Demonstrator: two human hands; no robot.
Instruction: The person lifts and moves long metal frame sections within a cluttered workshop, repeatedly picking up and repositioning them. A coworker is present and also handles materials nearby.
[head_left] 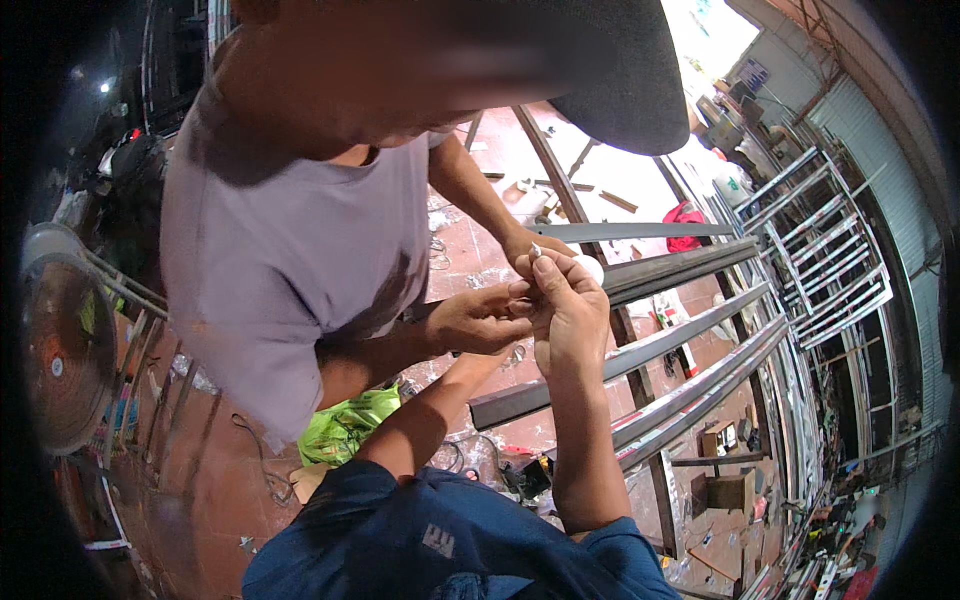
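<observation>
My right hand (572,318) is raised in front of me. Its thumb and forefinger pinch a small pale piece (536,251), too tiny to name. A white rounded thing (590,268) shows just behind these fingers; what bears it is hidden. My left forearm (425,420) reaches forward, but the left hand's fingers are hidden behind my right hand and the other person's hand. One hand of that person (480,318) comes close to my right hand, fingers curled. The person's other hand (528,246) lies just beyond my fingertips, partly covered.
A person in a grey shirt (300,250) and dark cap stands close at the left front. Long dark metal bars (690,325) lie on a frame to the right. A fan (65,350) is at far left, a green bag (350,425) on the littered floor. White metal frames (825,250) lean farther right.
</observation>
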